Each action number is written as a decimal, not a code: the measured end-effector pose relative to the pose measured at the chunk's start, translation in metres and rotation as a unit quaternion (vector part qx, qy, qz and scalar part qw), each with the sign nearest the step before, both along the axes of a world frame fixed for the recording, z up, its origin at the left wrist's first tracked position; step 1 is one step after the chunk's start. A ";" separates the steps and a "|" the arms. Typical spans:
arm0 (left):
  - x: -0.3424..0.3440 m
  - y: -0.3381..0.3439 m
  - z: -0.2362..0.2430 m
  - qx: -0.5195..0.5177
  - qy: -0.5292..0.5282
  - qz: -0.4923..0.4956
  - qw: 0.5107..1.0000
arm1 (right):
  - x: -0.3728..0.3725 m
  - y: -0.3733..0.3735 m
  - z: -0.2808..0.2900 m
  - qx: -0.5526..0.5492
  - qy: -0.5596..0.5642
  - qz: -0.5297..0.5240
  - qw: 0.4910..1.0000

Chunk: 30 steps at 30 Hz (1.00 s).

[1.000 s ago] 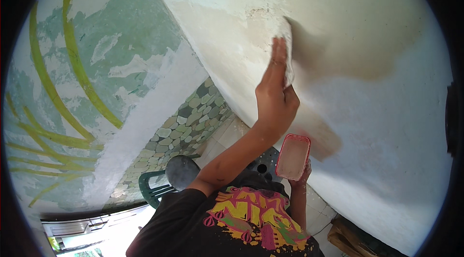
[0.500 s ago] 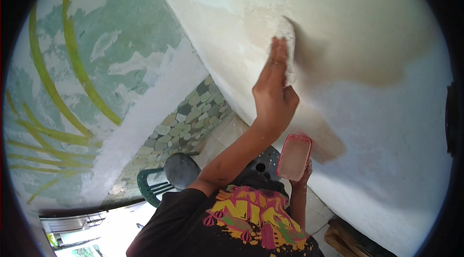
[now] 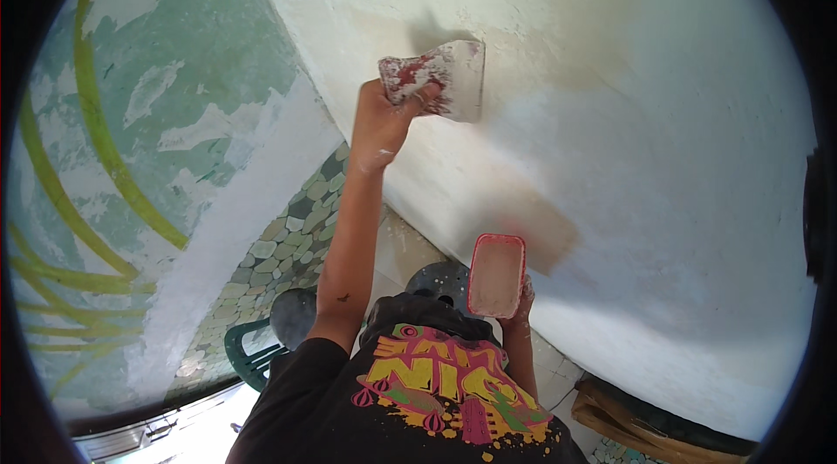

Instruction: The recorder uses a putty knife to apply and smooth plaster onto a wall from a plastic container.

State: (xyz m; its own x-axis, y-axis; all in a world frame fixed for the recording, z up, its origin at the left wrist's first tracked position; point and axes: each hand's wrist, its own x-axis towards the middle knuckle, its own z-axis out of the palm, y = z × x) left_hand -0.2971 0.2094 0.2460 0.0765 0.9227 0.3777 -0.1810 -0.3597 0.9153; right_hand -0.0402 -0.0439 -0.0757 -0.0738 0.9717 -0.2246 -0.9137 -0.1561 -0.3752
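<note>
My left hand (image 3: 381,128) is raised in front of the pale wall (image 3: 636,176), its thumb and fingers closed round a putty scraper (image 3: 464,80). The flat, dark red scraper is crusted with white putty, and its wide edge points right. It casts a shadow on the wall above it; whether the edge touches the wall I cannot tell. Lower down, near my body, my right hand (image 3: 524,303) grips a red rectangular tub (image 3: 472,279) from its right side. Beige putty (image 3: 498,276) lies inside the tub. Most of the right hand's fingers are hidden behind it.
Damp tan patches (image 3: 545,224) mark the pale wall. On the left stands a green painted wall (image 3: 227,54) with yellow-green stripes and a stone-patterned lower part (image 3: 288,233). Below are a dark round stool (image 3: 292,314), a green chair (image 3: 247,358) and a cardboard box (image 3: 628,429).
The left hand has moved left and turned, so the scraper shows its flat face instead of lying edge-on at the wall. The tub has shifted slightly left in view as the view moved.
</note>
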 end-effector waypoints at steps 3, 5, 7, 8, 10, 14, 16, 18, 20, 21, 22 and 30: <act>-0.018 0.019 -0.006 0.059 0.126 0.177 0.974 | -0.005 -0.011 -0.010 -0.049 0.007 -0.047 0.998; -0.023 0.013 -0.003 0.077 0.108 0.242 0.961 | -0.012 -0.012 -0.005 -0.061 0.010 -0.062 0.996; -0.020 0.006 -0.006 0.094 0.087 0.306 0.943 | -0.015 -0.011 -0.003 -0.072 0.012 -0.078 0.994; -0.012 0.003 -0.008 0.113 0.020 0.345 0.932 | -0.017 -0.010 -0.009 -0.076 0.016 -0.085 0.993; 0.004 -0.001 -0.015 0.134 -0.016 0.365 0.921 | -0.021 -0.010 -0.011 -0.084 0.019 -0.090 0.992; 0.062 -0.031 -0.008 0.188 0.101 0.245 0.946 | -0.025 -0.007 -0.009 -0.065 0.007 -0.077 0.995; 0.070 -0.058 -0.010 0.235 0.029 0.089 0.967 | -0.030 -0.001 -0.013 -0.074 0.005 -0.085 0.994; 0.087 -0.089 -0.013 0.273 0.094 -0.031 0.957 | -0.042 0.005 -0.007 -0.096 0.000 -0.119 0.988; 0.088 -0.101 -0.016 0.216 0.093 -0.140 0.962 | -0.050 0.012 -0.001 -0.089 -0.004 -0.113 0.990; 0.088 -0.103 -0.017 0.157 0.094 -0.251 0.951 | -0.054 0.015 0.001 -0.082 -0.002 -0.109 0.991; 0.079 -0.098 -0.016 0.203 0.069 -0.201 0.956 | -0.055 0.014 0.005 -0.075 -0.001 -0.112 0.991; 0.021 -0.021 -0.003 0.249 0.067 0.162 0.952 | -0.063 0.000 -0.005 -0.070 0.020 -0.087 0.994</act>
